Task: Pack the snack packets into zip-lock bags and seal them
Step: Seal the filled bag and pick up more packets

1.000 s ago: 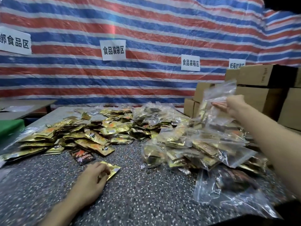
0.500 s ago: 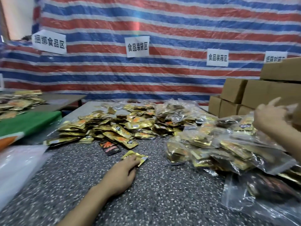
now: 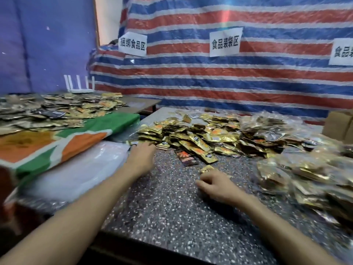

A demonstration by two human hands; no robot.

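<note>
A heap of loose gold snack packets (image 3: 200, 138) lies across the middle of the speckled table (image 3: 172, 207). My left hand (image 3: 141, 155) reaches to the heap's left edge, beside a stack of empty clear zip-lock bags (image 3: 76, 165); its fingertips are blurred and hidden. My right hand (image 3: 215, 183) rests on the table with fingers curled over a single gold packet (image 3: 207, 168) that pokes out beyond them. A dark packet (image 3: 188, 158) lies between the two hands. Filled zip-lock bags (image 3: 305, 178) are piled at the right.
A green and orange sack (image 3: 57, 142) lies left of the clear bags. Behind it, a second table (image 3: 141, 102) holds more packets. Cardboard boxes (image 3: 340, 125) stand at the far right. A striped tarp with paper signs (image 3: 225, 43) closes off the back.
My view has swung left. My right hand dropped its bag on the right-hand pile and came down onto the single gold packet. My left hand left that packet and moved to the heap's left edge.
</note>
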